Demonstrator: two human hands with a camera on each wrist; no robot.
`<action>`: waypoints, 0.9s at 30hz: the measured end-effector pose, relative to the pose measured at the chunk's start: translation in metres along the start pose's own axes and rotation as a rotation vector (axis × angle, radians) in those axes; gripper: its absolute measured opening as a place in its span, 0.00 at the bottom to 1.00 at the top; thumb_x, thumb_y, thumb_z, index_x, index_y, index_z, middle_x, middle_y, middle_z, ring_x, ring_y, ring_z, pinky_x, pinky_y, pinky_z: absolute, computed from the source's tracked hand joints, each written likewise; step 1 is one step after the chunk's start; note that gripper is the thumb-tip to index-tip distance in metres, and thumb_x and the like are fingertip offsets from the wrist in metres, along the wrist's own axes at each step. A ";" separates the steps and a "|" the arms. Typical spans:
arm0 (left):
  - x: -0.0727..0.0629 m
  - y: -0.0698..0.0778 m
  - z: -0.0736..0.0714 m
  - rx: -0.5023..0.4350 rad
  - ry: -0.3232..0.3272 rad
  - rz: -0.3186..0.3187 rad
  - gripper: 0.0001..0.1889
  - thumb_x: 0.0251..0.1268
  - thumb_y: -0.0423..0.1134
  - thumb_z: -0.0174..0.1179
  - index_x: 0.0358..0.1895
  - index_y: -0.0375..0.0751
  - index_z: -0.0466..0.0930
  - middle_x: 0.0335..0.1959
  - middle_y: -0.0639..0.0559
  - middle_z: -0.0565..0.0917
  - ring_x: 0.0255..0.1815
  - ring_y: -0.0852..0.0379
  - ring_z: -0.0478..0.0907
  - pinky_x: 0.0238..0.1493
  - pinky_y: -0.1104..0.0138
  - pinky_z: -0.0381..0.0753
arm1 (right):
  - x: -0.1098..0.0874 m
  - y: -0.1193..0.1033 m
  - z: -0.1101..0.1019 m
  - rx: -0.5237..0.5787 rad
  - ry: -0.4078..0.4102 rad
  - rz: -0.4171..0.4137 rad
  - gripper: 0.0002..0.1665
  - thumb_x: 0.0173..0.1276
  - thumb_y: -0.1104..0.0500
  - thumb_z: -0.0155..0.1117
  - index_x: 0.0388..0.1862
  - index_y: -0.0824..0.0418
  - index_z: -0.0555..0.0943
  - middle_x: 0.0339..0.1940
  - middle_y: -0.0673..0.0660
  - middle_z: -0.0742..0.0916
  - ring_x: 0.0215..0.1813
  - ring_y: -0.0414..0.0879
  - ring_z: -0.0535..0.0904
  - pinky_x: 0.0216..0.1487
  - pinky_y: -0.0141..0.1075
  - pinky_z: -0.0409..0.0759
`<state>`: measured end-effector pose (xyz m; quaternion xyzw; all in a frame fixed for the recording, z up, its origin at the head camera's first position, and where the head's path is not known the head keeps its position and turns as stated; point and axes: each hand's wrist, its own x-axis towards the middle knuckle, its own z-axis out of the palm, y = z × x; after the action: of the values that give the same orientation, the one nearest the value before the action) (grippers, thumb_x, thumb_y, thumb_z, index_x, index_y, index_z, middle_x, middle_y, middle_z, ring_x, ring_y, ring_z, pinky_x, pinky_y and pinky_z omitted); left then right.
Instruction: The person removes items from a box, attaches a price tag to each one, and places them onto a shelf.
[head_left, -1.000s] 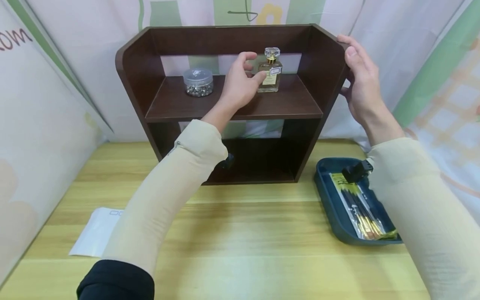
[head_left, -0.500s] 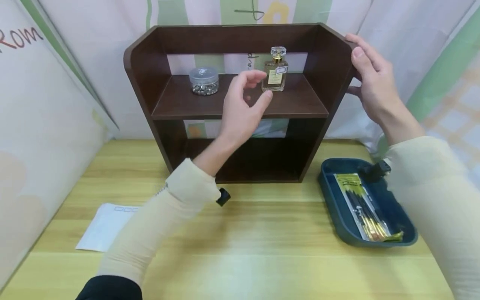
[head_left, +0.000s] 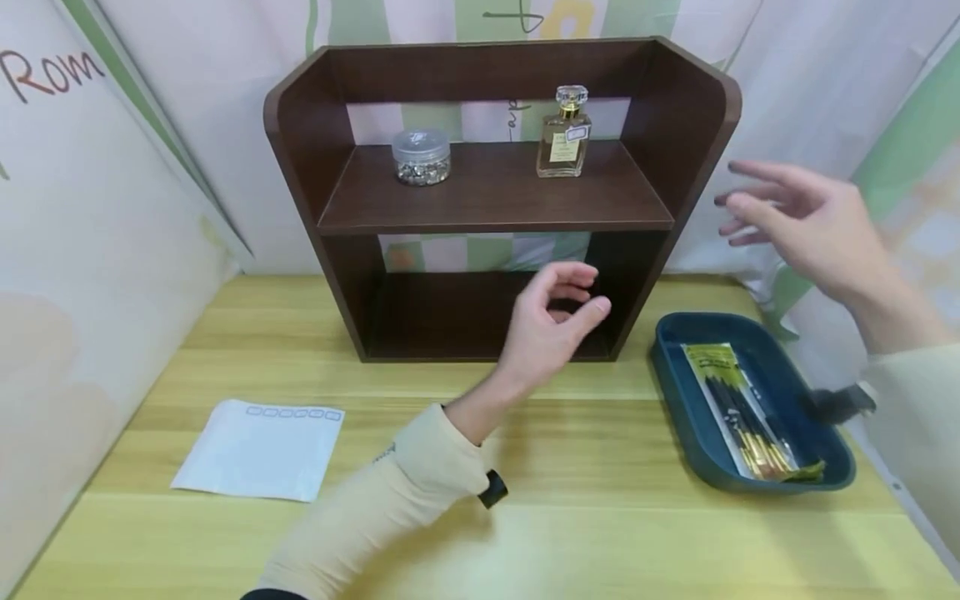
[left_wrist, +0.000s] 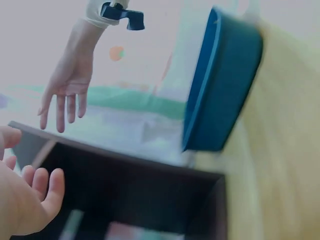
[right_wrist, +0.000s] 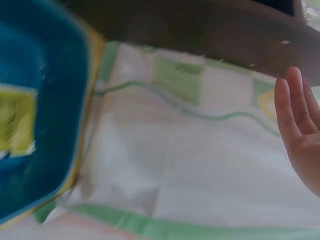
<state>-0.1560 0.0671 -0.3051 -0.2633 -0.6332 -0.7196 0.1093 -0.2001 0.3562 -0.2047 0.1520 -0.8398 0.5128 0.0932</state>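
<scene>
- Lying on the desk (head_left: 600, 550): one sheet (head_left: 258, 454).
- One jar (head_left: 422, 158) on the upper board (head_left: 495, 200) of the rear shelf (head_left: 487, 71).
- Left hand (head_left: 551, 325) before the shelf, thumb and fingers apart.
- One bottle (head_left: 564, 146), behind the board's edge (head_left: 495, 227).
- Right hand (head_left: 817, 225), fingers apart, a gap from the shelf.
- One tray (head_left: 757, 350), one packet (head_left: 738, 421) inside.

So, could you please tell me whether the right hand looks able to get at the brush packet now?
Probably yes: the right hand is empty, and nothing seems to cover the brush packet in the open-topped tray.
</scene>
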 end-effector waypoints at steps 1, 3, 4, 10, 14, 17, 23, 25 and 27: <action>-0.002 -0.005 0.005 -0.011 -0.029 -0.035 0.19 0.64 0.29 0.67 0.58 0.33 0.77 0.52 0.45 0.81 0.46 0.62 0.78 0.44 0.64 0.83 | -0.007 0.007 -0.003 -0.061 -0.011 0.009 0.31 0.73 0.62 0.65 0.73 0.52 0.73 0.47 0.40 0.88 0.37 0.36 0.87 0.36 0.25 0.83; -0.006 -0.015 0.015 -0.025 -0.098 -0.104 0.23 0.64 0.29 0.68 0.61 0.35 0.76 0.52 0.46 0.81 0.45 0.63 0.79 0.44 0.66 0.83 | -0.021 0.021 -0.008 -0.146 -0.031 0.026 0.31 0.71 0.62 0.67 0.73 0.52 0.74 0.46 0.37 0.88 0.36 0.35 0.87 0.34 0.24 0.82; -0.008 -0.019 0.019 -0.030 -0.134 -0.142 0.24 0.64 0.30 0.68 0.63 0.37 0.75 0.52 0.47 0.80 0.45 0.63 0.79 0.44 0.68 0.83 | -0.028 0.028 -0.011 -0.191 -0.047 0.028 0.32 0.71 0.62 0.67 0.73 0.51 0.74 0.46 0.36 0.88 0.36 0.34 0.87 0.34 0.24 0.82; -0.018 -0.035 0.046 -0.154 -0.270 -0.370 0.28 0.66 0.31 0.67 0.69 0.44 0.73 0.53 0.59 0.79 0.47 0.67 0.80 0.44 0.66 0.85 | -0.059 0.070 -0.029 -0.381 -0.105 0.022 0.33 0.69 0.62 0.70 0.72 0.54 0.73 0.49 0.29 0.83 0.42 0.26 0.82 0.40 0.16 0.74; -0.020 -0.042 0.069 -0.261 -0.260 -0.481 0.27 0.65 0.29 0.67 0.67 0.45 0.75 0.49 0.61 0.80 0.43 0.66 0.83 0.40 0.64 0.87 | -0.076 0.096 -0.042 -0.431 -0.127 0.057 0.32 0.67 0.64 0.71 0.70 0.60 0.75 0.49 0.24 0.80 0.43 0.22 0.78 0.40 0.15 0.73; -0.018 -0.044 0.085 -0.295 -0.243 -0.550 0.25 0.66 0.29 0.66 0.66 0.46 0.76 0.47 0.61 0.80 0.39 0.63 0.84 0.38 0.65 0.87 | -0.087 0.113 -0.050 -0.491 -0.144 0.100 0.31 0.67 0.61 0.72 0.68 0.64 0.76 0.47 0.21 0.76 0.42 0.20 0.76 0.37 0.16 0.73; -0.017 -0.052 0.113 -0.441 -0.144 -0.666 0.21 0.66 0.25 0.64 0.60 0.45 0.79 0.45 0.55 0.79 0.36 0.54 0.86 0.35 0.59 0.88 | -0.102 0.142 -0.055 -0.477 -0.167 0.107 0.29 0.67 0.66 0.69 0.67 0.63 0.77 0.52 0.21 0.74 0.38 0.30 0.82 0.31 0.29 0.82; -0.018 -0.054 0.122 -0.490 -0.108 -0.694 0.21 0.65 0.23 0.64 0.58 0.44 0.80 0.46 0.54 0.79 0.38 0.52 0.86 0.35 0.58 0.88 | -0.107 0.149 -0.055 -0.421 -0.180 0.123 0.29 0.69 0.69 0.65 0.69 0.64 0.74 0.51 0.35 0.82 0.38 0.26 0.79 0.31 0.32 0.84; -0.018 -0.054 0.132 -0.505 -0.089 -0.720 0.20 0.65 0.23 0.64 0.57 0.44 0.80 0.46 0.54 0.79 0.38 0.51 0.86 0.36 0.57 0.88 | -0.111 0.154 -0.054 -0.402 -0.201 0.158 0.29 0.71 0.71 0.62 0.71 0.65 0.71 0.54 0.57 0.85 0.38 0.26 0.78 0.31 0.36 0.85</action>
<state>-0.1357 0.2007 -0.3524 -0.0753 -0.4931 -0.8318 -0.2434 -0.1505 0.4879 -0.3427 0.1145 -0.9394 0.3232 -0.0028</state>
